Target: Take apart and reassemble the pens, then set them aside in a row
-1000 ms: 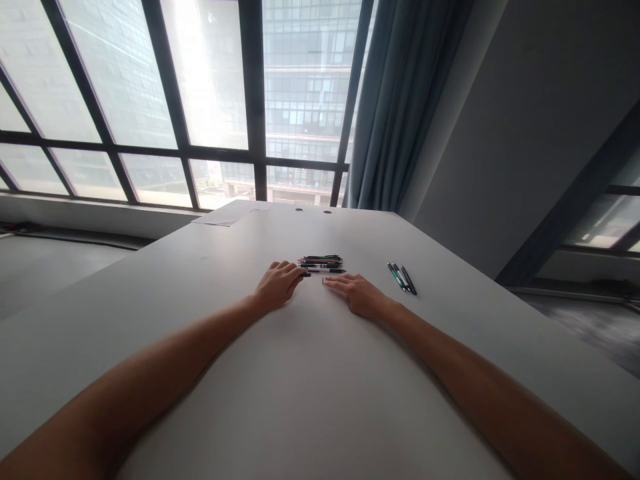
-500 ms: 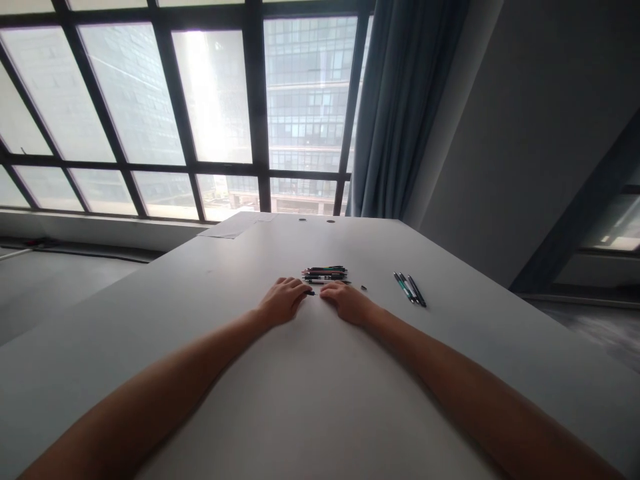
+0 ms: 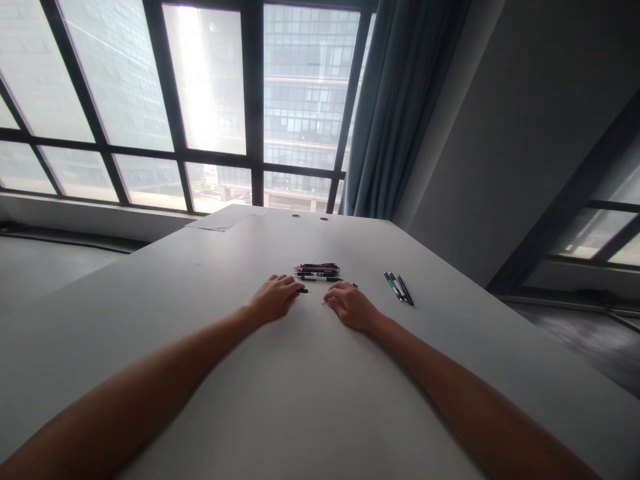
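Observation:
My left hand (image 3: pixel 274 297) is closed around a black pen (image 3: pixel 303 291), whose dark end and thin tip stick out past the fingertips to the right. Across a small gap, my right hand (image 3: pixel 351 305) pinches a thin pale pen part (image 3: pixel 325 303); most of it is hidden by the fingers. Just beyond both hands lies a row of several pens (image 3: pixel 317 271), side by side and pointing left to right. A small dark piece (image 3: pixel 355 286) rests behind the right hand's knuckles, partly covered.
Farther right on the white table (image 3: pixel 310 387), a few pens (image 3: pixel 399 288) lie together at a slant. Paper sheets (image 3: pixel 225 219) are at the far left corner, and two round dark discs (image 3: pixel 324 219) near the far edge. A blue curtain (image 3: pixel 385 120) hangs by the window.
My hands have drawn apart, leaving a wider gap between the black pen and the right fingers. A thin pale part now shows at the right fingertips. The view has shifted slightly.

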`<state>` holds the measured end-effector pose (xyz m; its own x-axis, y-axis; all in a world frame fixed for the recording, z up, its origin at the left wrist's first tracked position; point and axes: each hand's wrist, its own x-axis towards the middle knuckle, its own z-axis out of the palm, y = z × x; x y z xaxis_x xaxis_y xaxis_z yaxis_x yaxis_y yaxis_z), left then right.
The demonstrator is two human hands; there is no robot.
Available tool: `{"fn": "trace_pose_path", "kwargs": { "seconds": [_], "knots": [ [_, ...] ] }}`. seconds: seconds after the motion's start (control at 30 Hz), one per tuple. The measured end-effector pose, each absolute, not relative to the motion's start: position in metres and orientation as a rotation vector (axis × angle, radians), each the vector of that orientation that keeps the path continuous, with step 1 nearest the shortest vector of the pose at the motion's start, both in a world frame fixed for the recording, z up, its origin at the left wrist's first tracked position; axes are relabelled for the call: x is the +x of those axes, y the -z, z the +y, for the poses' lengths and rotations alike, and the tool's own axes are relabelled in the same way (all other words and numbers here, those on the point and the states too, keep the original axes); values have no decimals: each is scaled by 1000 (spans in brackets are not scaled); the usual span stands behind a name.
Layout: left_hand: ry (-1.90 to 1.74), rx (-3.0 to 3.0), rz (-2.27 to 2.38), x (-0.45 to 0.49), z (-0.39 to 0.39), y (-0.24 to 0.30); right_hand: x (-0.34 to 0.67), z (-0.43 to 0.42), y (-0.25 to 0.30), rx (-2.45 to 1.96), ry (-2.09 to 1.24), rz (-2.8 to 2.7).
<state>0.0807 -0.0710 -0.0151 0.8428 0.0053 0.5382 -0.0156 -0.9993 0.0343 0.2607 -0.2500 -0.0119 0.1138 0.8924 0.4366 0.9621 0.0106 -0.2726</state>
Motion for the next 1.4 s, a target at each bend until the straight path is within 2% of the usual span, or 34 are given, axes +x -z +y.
{"fn": "trace_pose_path", "kwargs": {
  "seconds": [0.23, 0.53, 1.4],
  "knots": [
    [-849, 2990, -44, 76, -75, 10, 253, -245, 12, -1962, 223, -1730],
    [-848, 2929, -108, 75, -78, 12, 231, -244, 14, -1655, 376, -1608],
    [-874, 2854, -209, 75, -79, 12, 229, -243, 14, -1679, 535, -1657]
  ]
}}
